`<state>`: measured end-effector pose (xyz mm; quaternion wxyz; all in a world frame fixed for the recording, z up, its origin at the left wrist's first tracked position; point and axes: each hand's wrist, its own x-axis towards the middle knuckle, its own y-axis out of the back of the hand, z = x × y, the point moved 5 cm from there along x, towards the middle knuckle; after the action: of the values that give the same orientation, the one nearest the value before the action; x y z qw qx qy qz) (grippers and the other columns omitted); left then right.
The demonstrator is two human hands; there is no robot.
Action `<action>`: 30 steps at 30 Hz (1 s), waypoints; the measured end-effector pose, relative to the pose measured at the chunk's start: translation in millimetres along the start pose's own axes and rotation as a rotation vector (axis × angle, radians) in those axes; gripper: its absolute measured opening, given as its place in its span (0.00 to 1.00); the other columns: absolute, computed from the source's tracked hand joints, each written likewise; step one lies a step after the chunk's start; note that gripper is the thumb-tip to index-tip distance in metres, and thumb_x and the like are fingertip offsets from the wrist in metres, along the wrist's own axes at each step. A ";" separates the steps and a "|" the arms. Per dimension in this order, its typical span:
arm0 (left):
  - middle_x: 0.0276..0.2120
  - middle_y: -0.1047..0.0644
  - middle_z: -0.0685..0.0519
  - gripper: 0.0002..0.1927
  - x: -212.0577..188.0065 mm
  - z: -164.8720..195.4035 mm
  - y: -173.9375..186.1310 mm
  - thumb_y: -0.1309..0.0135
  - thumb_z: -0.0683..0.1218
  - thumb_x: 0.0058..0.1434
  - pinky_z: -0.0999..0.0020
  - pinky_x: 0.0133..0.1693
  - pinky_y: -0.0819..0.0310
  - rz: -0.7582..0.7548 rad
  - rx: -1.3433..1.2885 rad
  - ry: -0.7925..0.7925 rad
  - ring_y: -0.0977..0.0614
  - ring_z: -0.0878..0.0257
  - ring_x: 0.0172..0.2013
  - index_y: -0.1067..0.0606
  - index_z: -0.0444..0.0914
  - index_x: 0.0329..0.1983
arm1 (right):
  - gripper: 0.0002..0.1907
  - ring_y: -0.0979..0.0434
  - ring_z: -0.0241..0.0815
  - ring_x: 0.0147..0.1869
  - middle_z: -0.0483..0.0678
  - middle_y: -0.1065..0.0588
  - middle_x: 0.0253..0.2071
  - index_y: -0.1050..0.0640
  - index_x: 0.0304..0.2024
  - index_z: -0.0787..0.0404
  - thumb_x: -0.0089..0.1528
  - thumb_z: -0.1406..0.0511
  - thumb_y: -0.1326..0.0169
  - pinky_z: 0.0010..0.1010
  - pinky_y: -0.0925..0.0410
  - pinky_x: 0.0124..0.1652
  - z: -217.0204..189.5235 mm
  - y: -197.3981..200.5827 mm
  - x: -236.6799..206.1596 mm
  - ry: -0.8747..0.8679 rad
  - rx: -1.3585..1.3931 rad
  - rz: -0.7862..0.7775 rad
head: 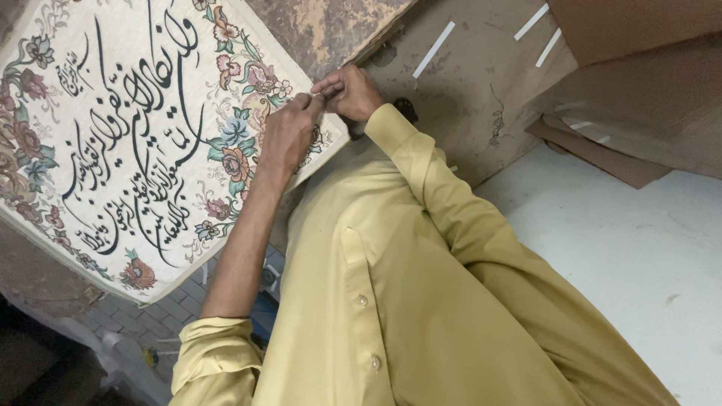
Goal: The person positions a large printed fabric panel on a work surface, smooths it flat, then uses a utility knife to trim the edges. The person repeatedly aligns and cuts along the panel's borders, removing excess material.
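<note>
A large cream sheet of black calligraphy with a floral border (135,128) lies on a worn brown board (459,98). Both my hands meet at the sheet's right edge, close to its corner. My left hand (289,135), its sleeve rolled up, rests on the flowered border and pinches the edge with thumb and fingers. My right hand (350,92), coming out of a long yellow-olive sleeve, has its fingertips pinched together against the left hand's fingertips at the same spot. Whether something small sits between the fingers is hidden.
Three white tape strips (434,49) stick to the brown board above my hands. Brown cardboard sheets (624,90) lie at the upper right, over a pale surface (624,248). Grey floor tiles (150,316) and a white plastic object (128,353) show at the lower left.
</note>
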<state>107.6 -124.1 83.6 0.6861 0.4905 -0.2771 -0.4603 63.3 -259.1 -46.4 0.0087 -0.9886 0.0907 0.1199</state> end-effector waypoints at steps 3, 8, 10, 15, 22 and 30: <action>0.36 0.22 0.43 0.14 -2.1 0.3 -2.2 0.50 0.38 0.65 0.52 0.33 0.21 -0.016 0.041 0.004 0.17 0.46 0.35 0.23 0.35 0.53 | 0.17 0.14 0.37 0.44 0.51 0.16 0.39 0.16 0.44 0.66 0.51 0.75 0.33 0.28 0.21 0.42 -2.9 0.4 1.2 0.008 -0.045 -0.004; 0.36 0.22 0.42 0.10 1.6 1.4 -12.0 0.48 0.38 0.65 0.56 0.34 0.19 0.092 0.108 -0.133 0.16 0.49 0.35 0.23 0.31 0.48 | 0.18 0.14 0.36 0.43 0.52 0.16 0.40 0.16 0.43 0.67 0.49 0.77 0.34 0.28 0.21 0.41 -7.9 1.6 2.9 0.069 -0.063 0.006; 0.36 0.21 0.43 0.08 5.0 -0.3 -22.1 0.48 0.36 0.66 0.58 0.32 0.20 0.040 0.159 -0.134 0.16 0.51 0.33 0.22 0.30 0.45 | 0.18 0.15 0.36 0.43 0.53 0.16 0.40 0.16 0.42 0.68 0.49 0.78 0.35 0.28 0.22 0.42 -8.6 1.1 3.2 0.096 -0.100 0.011; 0.36 0.20 0.44 0.07 2.9 -1.4 -30.0 0.47 0.36 0.64 0.61 0.32 0.19 0.043 0.235 -0.162 0.16 0.54 0.33 0.22 0.29 0.43 | 0.16 0.14 0.36 0.42 0.52 0.15 0.39 0.15 0.41 0.67 0.49 0.79 0.38 0.28 0.22 0.40 -2.0 -0.8 5.0 0.049 -0.064 0.058; 0.34 0.21 0.43 0.08 3.8 0.7 -36.8 0.48 0.37 0.64 0.60 0.30 0.20 0.067 0.289 -0.171 0.17 0.55 0.31 0.21 0.29 0.44 | 0.17 0.13 0.34 0.41 0.51 0.15 0.39 0.14 0.39 0.66 0.48 0.80 0.38 0.27 0.21 0.43 -1.3 -2.7 9.5 0.088 -0.072 0.078; 0.35 0.21 0.42 0.09 5.4 -1.0 -39.3 0.50 0.38 0.66 0.59 0.28 0.21 0.060 0.257 -0.153 0.16 0.54 0.31 0.21 0.28 0.41 | 0.19 0.14 0.34 0.38 0.50 0.15 0.36 0.14 0.39 0.66 0.45 0.80 0.40 0.27 0.21 0.40 -2.4 -0.5 8.7 0.043 -0.039 0.042</action>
<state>96.6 -132.3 46.3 0.6081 0.5293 -0.3996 -0.4363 72.2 -260.2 -46.2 -0.0148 -0.9888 0.1094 0.1007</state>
